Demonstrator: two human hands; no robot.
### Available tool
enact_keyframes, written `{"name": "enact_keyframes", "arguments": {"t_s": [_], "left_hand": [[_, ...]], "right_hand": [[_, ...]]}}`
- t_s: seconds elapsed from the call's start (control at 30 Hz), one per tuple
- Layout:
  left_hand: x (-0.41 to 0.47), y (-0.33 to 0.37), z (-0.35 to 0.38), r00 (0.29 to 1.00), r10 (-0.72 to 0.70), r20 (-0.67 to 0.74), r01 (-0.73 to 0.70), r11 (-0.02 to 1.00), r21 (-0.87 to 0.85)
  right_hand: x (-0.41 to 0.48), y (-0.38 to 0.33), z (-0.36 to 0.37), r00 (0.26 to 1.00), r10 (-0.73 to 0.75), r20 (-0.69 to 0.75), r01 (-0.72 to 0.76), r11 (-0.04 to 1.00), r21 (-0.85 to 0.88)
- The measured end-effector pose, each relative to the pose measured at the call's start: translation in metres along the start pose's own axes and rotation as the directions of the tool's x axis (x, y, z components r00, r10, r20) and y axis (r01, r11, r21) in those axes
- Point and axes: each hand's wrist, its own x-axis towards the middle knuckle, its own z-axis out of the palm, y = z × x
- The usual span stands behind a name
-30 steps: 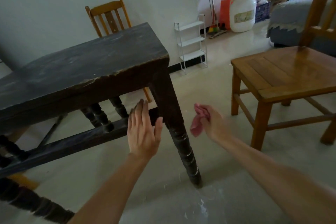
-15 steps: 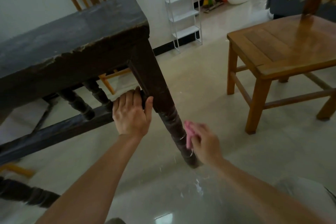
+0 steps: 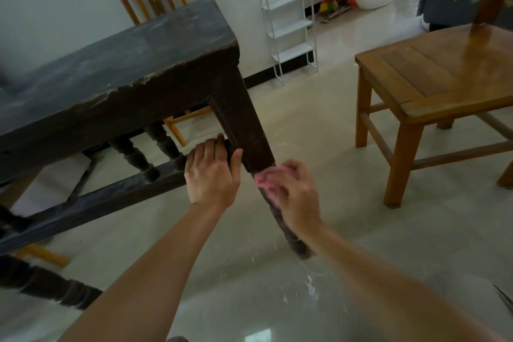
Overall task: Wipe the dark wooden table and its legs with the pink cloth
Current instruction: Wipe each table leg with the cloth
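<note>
The right hand [image 3: 294, 195] has its fingers curled round the bunched pink cloth [image 3: 265, 181] and presses it against the near corner leg [image 3: 241, 130], just where the square upper part gives way to the turned lower part. The left hand [image 3: 212, 173] grips the rail [image 3: 111, 198] right beside that leg, fingers hooked over the top edge and the thumb lying against the leg's side, which looks like a brace to steady the table [image 3: 116, 55] while the other hand rubs. So the step in hand is the wiping of this leg, seemingly near its middle, with the turned stretch down to the foot not yet under the cloth. The next move calls for drawing the cloth down that turned part to the floor [image 3: 277, 300], with the fingers wrapped well round so the cloth gets into the rings and grooves and reaches the far side, which is hidden from here. The hand will have to work low and close to the floor, where pale specks lie near the foot. The top is worn and streaked with pale marks; whether it has been wiped I cannot tell. The rail, the spindles above it and the other legs look to be left to do. A lighter chair [image 3: 444, 78] stands well apart to the right and should not hinder the arm.
</note>
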Motion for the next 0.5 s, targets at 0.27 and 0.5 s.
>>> {"name": "enact_keyframes", "arguments": {"t_s": [0.27,0.5], "left_hand": [[0.000,0.001,-0.001,1.000,-0.014,-0.003,0.014,1.000,-0.010],[0.002,0.003,-0.008,0.999,0.000,0.053,0.000,1.000,0.006]], "right_hand": [[0.025,-0.004,-0.015,0.974,0.212,-0.078,-0.213,0.977,-0.009],[-0.066,0.019,-0.008,0.904,0.318,0.286,-0.284,0.946,-0.155]]}}
